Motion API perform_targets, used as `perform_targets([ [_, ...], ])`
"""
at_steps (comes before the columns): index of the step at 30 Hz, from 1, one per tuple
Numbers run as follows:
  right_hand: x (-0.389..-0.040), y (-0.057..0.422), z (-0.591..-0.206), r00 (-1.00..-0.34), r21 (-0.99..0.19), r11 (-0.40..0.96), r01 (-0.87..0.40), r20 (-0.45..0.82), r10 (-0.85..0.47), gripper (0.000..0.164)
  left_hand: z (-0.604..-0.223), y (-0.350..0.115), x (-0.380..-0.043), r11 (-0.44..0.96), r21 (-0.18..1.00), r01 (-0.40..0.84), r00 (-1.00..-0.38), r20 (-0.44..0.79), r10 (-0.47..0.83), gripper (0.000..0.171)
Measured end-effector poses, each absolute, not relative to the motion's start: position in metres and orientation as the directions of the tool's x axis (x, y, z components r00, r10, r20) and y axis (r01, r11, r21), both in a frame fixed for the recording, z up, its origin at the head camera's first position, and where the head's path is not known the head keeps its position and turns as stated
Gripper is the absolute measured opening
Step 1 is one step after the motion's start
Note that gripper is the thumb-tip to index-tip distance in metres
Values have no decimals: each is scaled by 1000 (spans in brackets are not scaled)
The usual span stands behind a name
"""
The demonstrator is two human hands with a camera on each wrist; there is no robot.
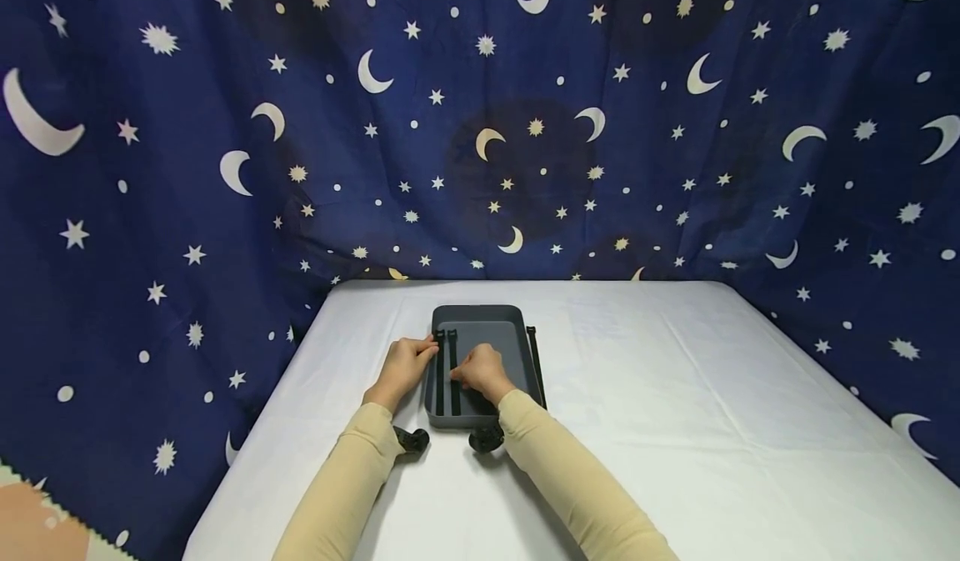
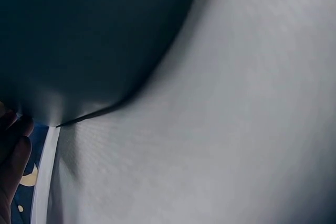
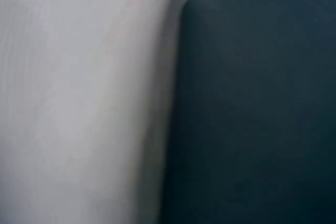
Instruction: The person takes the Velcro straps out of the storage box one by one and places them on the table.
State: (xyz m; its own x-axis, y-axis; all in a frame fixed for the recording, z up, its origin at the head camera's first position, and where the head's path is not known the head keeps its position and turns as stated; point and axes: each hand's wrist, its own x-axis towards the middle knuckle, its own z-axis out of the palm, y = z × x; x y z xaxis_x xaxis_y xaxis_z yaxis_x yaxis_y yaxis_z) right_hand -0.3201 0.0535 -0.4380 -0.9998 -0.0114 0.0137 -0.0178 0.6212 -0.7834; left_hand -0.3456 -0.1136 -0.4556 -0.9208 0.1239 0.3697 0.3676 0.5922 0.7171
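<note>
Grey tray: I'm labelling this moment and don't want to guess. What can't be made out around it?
Head: the right grip covers part of the nearer strap inside the tray; whether it pinches that strap is too small to tell.
Left wrist: frame edges cut off the tray and most of the left grip.
Right wrist: edges cut off the tray, leaving a dark blur.

Your head view looks forward and down across the tabletop [image 1: 675, 378] toward the curtain [image 1: 480, 169]; your wrist views look from close beside the tray [image 1: 463, 423], which all three share.
</note>
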Motion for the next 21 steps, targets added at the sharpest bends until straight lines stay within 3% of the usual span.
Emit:
perform_targets([
  [21,-324,38,-441,-997,-663,748,23,42,68,28,-456,-113,-344,585,700,410,-901,412,138,21],
])
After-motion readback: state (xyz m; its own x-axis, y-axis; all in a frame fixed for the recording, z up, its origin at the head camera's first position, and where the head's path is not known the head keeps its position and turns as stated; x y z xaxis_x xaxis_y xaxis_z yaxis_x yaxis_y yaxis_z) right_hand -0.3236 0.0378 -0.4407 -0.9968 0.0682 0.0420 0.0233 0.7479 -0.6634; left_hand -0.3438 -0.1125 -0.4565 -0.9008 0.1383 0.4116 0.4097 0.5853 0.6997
